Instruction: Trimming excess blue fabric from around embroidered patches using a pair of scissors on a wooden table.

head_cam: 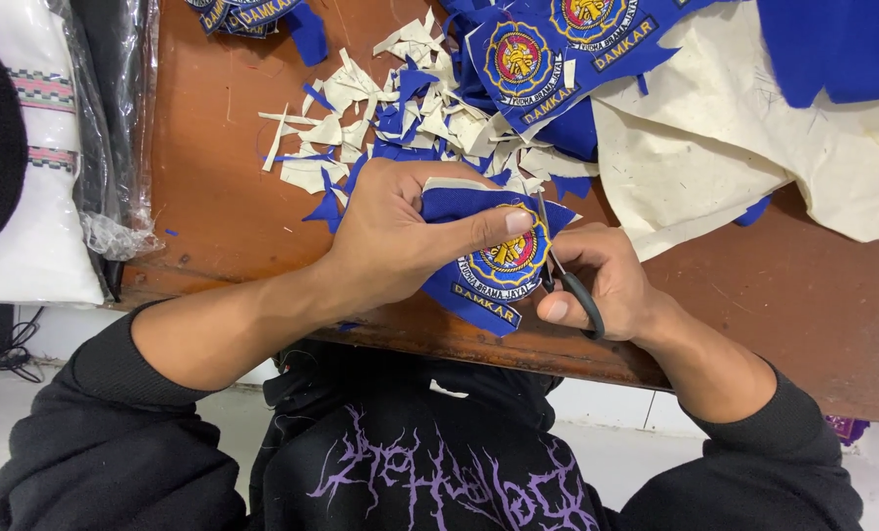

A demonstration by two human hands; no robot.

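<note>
While the round embroidered badge on blue cloth (503, 258) sits pinched in the left hand (400, 236) at frame centre, over the brown wooden bench (213, 177) edge, the right hand (597, 280) grips small black-handled scissors (569, 285) at its rim. Best: short snips, turning the cloth. Blue-and-cream offcuts (400, 118) lie above.
</note>
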